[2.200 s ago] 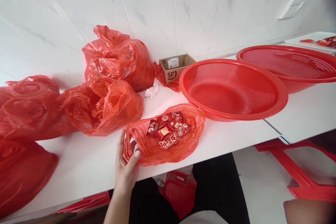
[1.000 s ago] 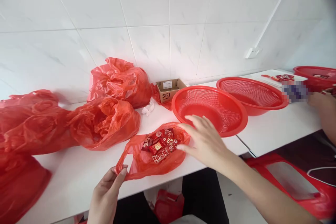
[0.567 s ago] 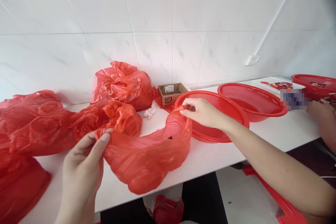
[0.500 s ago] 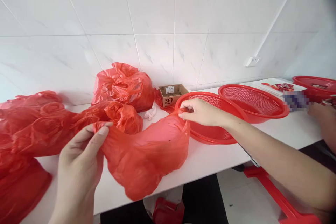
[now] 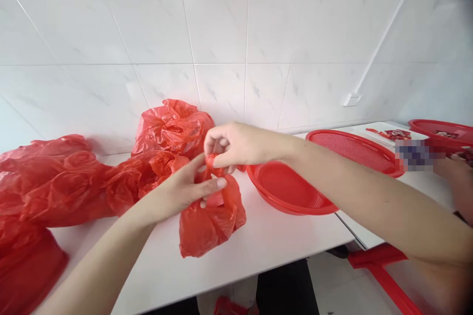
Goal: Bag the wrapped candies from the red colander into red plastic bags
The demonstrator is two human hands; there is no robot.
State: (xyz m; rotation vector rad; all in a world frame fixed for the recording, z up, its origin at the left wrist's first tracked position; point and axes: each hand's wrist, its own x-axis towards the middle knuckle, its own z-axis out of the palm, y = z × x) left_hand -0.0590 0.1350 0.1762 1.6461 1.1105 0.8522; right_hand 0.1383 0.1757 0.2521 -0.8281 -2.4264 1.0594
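Observation:
A red plastic bag (image 5: 210,229) hangs bunched at its top between my two hands, low over the white table. My right hand (image 5: 231,145) pinches the gathered neck of the bag from above, with fingers curled. Just below it, my left hand (image 5: 195,189) is closed around the neck, its thumb pointing right across the plastic. The bag's lower part bulges; its contents do not show through. Behind and left of my hands, another red bag (image 5: 173,125) leans at the wall, with a crumpled one (image 5: 140,177) in front.
Two red plastic baskets (image 5: 291,187) stand right of my hands, partly behind my right forearm. More red bags (image 5: 66,182) fill the table's left side. Farther right are a white tray-like surface with red packets (image 5: 395,134), another red basket (image 5: 443,130) and another person's arm (image 5: 458,182).
My hands have come together from the bag's two spread corners, and its top is now gathered between them. My left hand moved right and my right hand moved left.

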